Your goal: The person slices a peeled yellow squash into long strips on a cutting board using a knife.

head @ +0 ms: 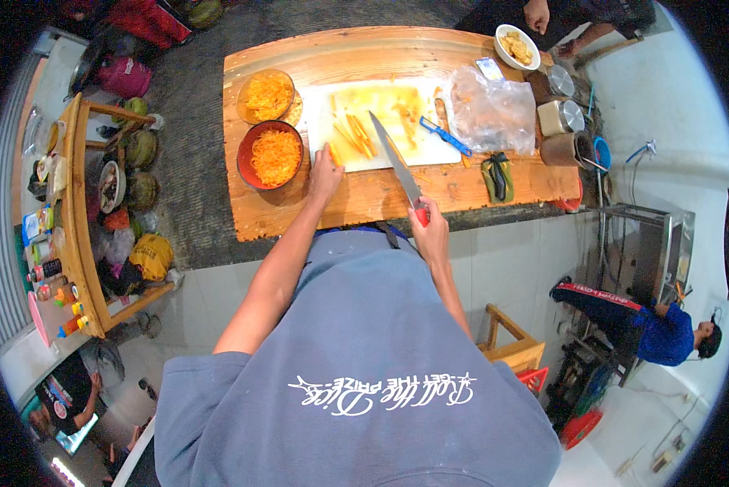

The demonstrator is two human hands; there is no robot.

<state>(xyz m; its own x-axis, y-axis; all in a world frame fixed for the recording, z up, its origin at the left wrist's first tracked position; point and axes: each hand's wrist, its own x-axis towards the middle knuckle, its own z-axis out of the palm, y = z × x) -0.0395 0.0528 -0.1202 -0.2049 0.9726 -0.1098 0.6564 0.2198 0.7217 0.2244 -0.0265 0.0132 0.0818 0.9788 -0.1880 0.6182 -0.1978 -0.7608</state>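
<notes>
My right hand [431,234] grips the red handle of a long kitchen knife [397,165]. Its blade points away from me, over the white cutting board [425,157]. At the board's near left edge, my left hand [325,176] has its fingers around an orange carrot piece [336,154]; the palm side is hidden. Several carrot sticks [357,137] lie in a loose group between the knife and that hand. Just left of my left hand stands a red-lined bowl [247,175] of shredded carrot [275,157]. A blue peeler [445,135] rests across the board's right edge.
Behind the red-lined bowl is a clear bowl [241,102] of orange shreds. To the right are a plastic bag [492,109], a green pouch [497,178], lidded jars [556,117] and a white bowl [503,59] with food. Other people stand beyond the wooden table [279,219].
</notes>
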